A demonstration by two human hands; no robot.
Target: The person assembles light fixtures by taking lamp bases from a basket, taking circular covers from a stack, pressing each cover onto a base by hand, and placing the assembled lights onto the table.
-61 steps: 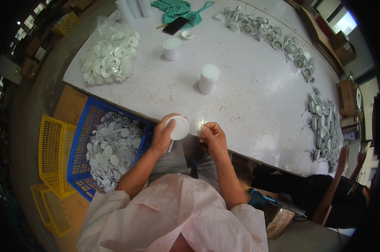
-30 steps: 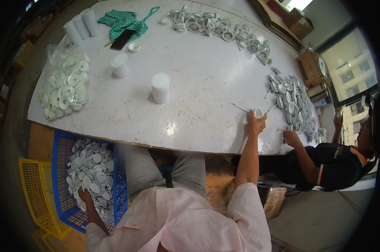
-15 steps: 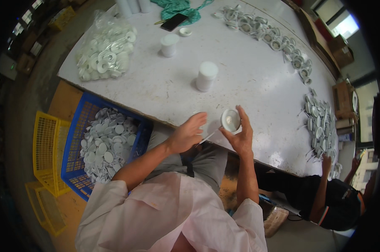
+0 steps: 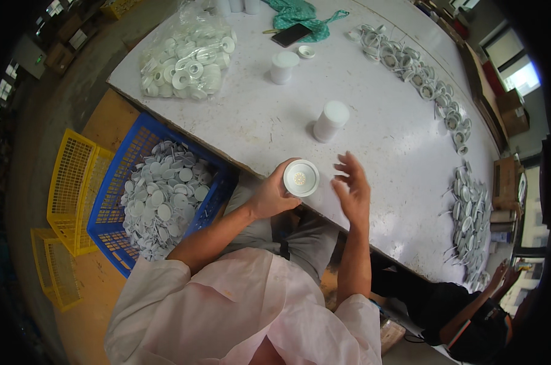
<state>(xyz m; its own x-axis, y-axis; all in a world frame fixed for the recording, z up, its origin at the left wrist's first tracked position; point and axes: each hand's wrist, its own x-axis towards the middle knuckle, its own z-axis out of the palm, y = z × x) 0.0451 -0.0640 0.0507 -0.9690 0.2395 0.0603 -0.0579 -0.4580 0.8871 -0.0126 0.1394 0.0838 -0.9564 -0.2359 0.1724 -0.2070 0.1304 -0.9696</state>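
The left hand [image 4: 274,193] grasps a round white lamp housing [image 4: 301,177] by its side, thumb low and fingers curled behind the rim, holding it near the table's front edge with its hollow face up toward the camera. A disc set with yellow dots (probably the LED board) sits down inside the cup, so that much looks done; no cover lies over it, so this piece reads as unfinished, with its front left to close. The right hand [image 4: 353,188] is empty and released, fingers spread in the air just beside the housing, touching nothing. Nearby on the white table [image 4: 403,182] stand a near stack of white discs [image 4: 332,125] and a farther stack [image 4: 283,68], both apparently supplies. In the blue basket [image 4: 107,244] lies a large heap of plain-faced discs [image 4: 164,207], which look like closed-up pieces, perhaps a good share of the batch. Along the far edge runs a row of hollow fittings [image 4: 427,91], and on the right lies a pile of fittings [image 4: 469,213], seemingly work yet to be done, though their exact stage cannot be told.
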